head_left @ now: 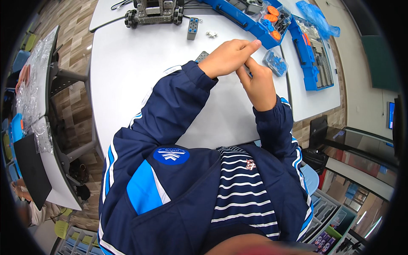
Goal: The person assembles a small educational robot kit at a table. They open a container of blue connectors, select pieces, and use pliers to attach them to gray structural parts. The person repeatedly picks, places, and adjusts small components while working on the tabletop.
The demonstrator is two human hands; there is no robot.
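Observation:
My left hand [229, 56] and my right hand [260, 83] meet above the white table [140, 55]. Both have their fingers bent in together, and the left thumb lies over the top. A bit of something dark shows between them, but what they hold is mostly hidden. Beside my left wrist a grey perforated piece [202, 56] sticks out, partly covered by the hand and sleeve. To the right of my hands lies a small clear box [275, 62] of blue parts.
A grey block with blue dots [192, 29] and small white pieces [211, 34] are farther back. A wheeled metal robot [154, 12] stands at the far edge. Blue cases [267, 41] with orange wheels and metal parts lie at the right, near a blue plastic bag [316, 17].

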